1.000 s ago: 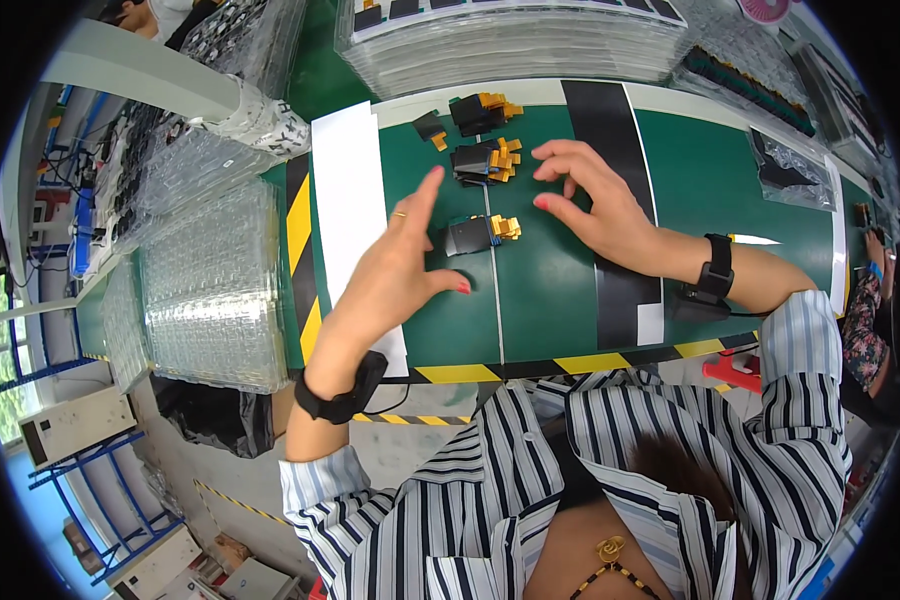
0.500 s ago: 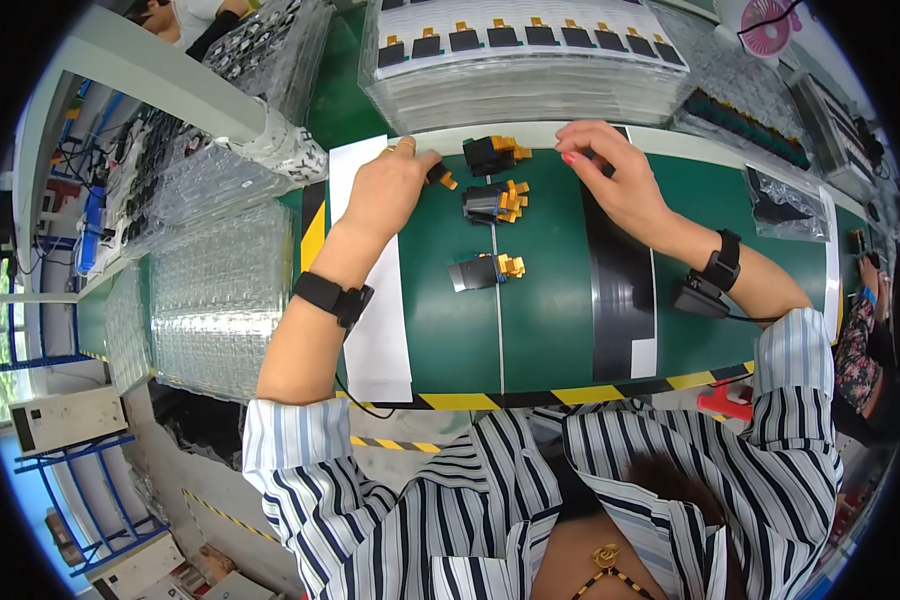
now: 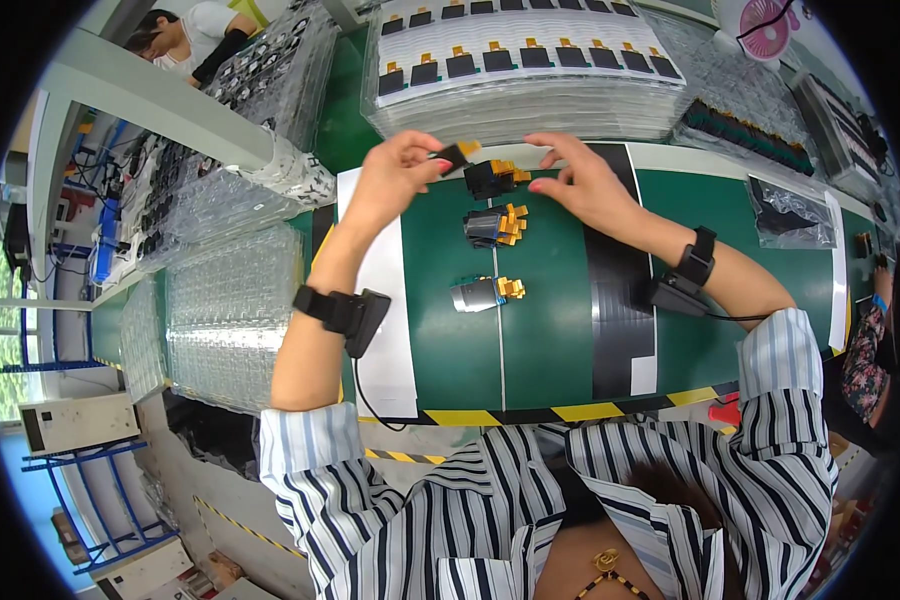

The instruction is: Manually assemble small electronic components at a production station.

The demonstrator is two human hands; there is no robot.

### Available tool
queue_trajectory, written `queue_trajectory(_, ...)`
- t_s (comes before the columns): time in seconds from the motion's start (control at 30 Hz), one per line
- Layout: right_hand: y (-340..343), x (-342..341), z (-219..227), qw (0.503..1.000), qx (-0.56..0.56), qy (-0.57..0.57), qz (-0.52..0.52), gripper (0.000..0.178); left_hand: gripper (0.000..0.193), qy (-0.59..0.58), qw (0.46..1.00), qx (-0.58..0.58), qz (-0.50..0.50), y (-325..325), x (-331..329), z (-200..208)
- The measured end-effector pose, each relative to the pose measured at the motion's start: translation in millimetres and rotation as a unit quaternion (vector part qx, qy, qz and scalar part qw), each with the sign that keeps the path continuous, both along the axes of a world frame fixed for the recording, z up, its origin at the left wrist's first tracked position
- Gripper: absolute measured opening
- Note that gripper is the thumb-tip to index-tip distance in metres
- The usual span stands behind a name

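Between its thumb and fingers my left hand (image 3: 388, 182) pinches a small black display module (image 3: 454, 157) with a gold flex tail. The module is tilted just above and left of the farthest pile of display modules (image 3: 486, 181). On the other side of that pile is my right hand (image 3: 598, 190), thumb and fingers apart with nothing between them. Nearer to me a second pile of modules (image 3: 484, 228) and a third pile (image 3: 476, 294) lie in line, their gold tails pointing right.
Across the far edge stands a stack of clear trays (image 3: 530, 122) with rows of modules on top. White paper (image 3: 382, 300) and a black strip (image 3: 620, 300) lie on the green mat (image 3: 545, 350). A plastic bag (image 3: 792, 212) is at right. Another person (image 3: 185, 45) sits far left.
My left hand has lifted the module and brought it right, up by the farthest pile. My right hand has shifted left toward that pile.
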State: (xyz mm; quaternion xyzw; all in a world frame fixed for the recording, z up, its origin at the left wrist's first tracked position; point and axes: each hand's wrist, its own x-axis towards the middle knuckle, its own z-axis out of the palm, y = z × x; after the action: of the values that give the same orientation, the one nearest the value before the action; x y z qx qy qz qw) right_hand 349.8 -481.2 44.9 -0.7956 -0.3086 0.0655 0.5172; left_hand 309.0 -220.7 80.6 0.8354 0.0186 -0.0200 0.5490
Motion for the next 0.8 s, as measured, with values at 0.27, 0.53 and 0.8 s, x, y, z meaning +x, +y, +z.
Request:
queue_trajectory(0.27, 29, 4, -23, 0.992, 0.009, -0.123, 0.025, 0.054, 0.026, -0.121, 0.977, 0.173, -0.040, -34, 5, -13)
queue_trajectory(0.53, 33, 4, -20, 0.995, -0.057, -0.083, 0.020, 0.045, 0.043, -0.189, 0.939, 0.256, -0.131, -37, 0, -17)
queue_trajectory(0.8, 34, 1, -13, 0.997, -0.020, -0.073, 0.008, 0.047, 0.059, -0.157, 0.915, 0.343, -0.142, -44, -1, -8)
